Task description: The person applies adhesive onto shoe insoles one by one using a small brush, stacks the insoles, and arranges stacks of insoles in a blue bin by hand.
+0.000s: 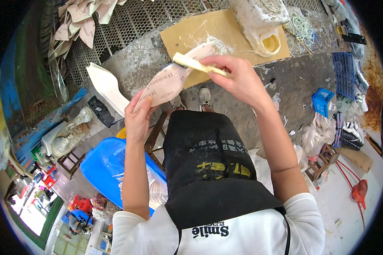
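Note:
My left hand [138, 114] pinches one end of a pale pink printed shoe insole [168, 85], its thumb on top. The insole points away from me, tilted up to the right, its far end over a tan cardboard sheet [178, 36]. In my right hand [241, 80] is a brush with a pale yellow handle [196, 65]. The brush's dark head lies at the insole's narrow middle, slightly blurred. Beyond my right hand, a glue-crusted white pot [261, 25] with a yellowish opening [270, 43] stands on the cardboard.
A stack of white insoles [106, 87] lies left of my left hand; more pieces [74, 23] pile on the mesh [130, 32] at far left. A blue tub [100, 161] holding insoles stands by my left forearm. A blue box [323, 102] sits at right.

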Action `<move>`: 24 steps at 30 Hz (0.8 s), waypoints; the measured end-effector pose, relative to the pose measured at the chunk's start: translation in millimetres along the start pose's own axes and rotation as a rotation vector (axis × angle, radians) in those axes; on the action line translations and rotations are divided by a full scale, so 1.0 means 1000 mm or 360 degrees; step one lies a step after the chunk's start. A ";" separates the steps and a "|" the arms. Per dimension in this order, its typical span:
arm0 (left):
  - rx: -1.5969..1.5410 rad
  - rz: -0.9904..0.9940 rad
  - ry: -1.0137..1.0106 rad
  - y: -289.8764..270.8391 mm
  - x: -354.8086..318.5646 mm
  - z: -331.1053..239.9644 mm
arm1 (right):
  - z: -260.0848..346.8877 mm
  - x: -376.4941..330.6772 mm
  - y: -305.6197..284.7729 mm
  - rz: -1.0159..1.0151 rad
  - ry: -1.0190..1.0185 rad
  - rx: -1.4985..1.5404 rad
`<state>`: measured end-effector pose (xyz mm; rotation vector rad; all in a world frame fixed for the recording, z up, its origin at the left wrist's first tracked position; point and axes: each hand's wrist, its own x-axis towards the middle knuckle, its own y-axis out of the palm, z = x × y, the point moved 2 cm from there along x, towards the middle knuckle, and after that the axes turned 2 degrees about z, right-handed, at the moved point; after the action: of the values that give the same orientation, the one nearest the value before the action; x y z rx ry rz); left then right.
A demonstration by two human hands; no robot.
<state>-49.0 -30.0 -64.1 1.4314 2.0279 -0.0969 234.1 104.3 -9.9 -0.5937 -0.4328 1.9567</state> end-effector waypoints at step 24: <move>0.1375 0.0188 0.1405 0.157 0.113 -0.164 | -0.032 -0.046 0.005 -0.0195 0.0281 0.0133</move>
<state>-10.6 192.4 50.6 2.4343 2.7599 -0.3831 266.2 61.6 -28.8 -0.6644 -0.2691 1.7799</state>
